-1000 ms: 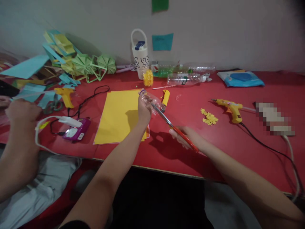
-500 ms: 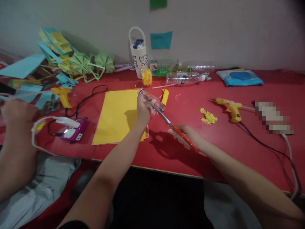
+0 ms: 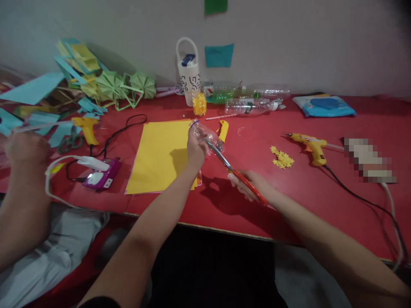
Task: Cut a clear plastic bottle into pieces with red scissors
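My left hand (image 3: 196, 147) grips a clear plastic bottle piece (image 3: 214, 140) with a purple ring at its neck end, held above the table. My right hand (image 3: 246, 184) is closed on the red handles of a pair of scissors (image 3: 239, 174). The scissor blades point up and left and meet the plastic beside my left fingers. Beneath my left wrist lies a stack of yellow paper sheets (image 3: 157, 158). Just behind the plastic rests a yellow-handled cutter (image 3: 223, 130).
A yellow glue gun (image 3: 308, 143) and yellow paper stars (image 3: 282, 158) lie right. Plastic bottles (image 3: 248, 106), a white tumbler (image 3: 188, 81) and a wipes pack (image 3: 324, 106) line the back. Left are a purple power adapter (image 3: 102, 174), another glue gun (image 3: 86, 129) and another person's hand (image 3: 27, 147).
The whole view has shifted slightly. The scissors and the plastic piece stay together in nearly the same pose, with the blades a little closer together.
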Tool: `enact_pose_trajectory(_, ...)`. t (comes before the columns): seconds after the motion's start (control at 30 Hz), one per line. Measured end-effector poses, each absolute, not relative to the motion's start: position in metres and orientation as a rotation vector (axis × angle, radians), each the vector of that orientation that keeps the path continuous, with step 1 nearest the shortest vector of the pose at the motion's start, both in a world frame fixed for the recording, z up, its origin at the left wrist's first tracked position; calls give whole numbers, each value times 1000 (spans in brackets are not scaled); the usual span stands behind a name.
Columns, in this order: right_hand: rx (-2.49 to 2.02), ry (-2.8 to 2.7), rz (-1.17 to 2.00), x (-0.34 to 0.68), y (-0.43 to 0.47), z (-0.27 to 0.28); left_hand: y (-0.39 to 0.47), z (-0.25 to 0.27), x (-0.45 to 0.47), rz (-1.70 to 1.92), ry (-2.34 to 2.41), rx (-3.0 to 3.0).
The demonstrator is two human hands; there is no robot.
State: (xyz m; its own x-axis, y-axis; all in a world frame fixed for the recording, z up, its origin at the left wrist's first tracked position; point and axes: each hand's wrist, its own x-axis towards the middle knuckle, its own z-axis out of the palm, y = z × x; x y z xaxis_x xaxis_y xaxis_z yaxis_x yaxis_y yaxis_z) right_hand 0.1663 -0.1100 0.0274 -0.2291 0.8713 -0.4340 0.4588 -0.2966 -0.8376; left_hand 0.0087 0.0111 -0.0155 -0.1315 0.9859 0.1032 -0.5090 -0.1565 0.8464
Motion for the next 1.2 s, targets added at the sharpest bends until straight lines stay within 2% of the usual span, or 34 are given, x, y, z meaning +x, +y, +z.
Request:
enact_pose_trajectory(0.77,-1688,-1475,1574,165,-110,25,13,-16,13,1591,847,759)
enact_pose_trajectory(1.2,-1683,-1511,1501,166,-108,22,9,-34,5,1631,847,1412)
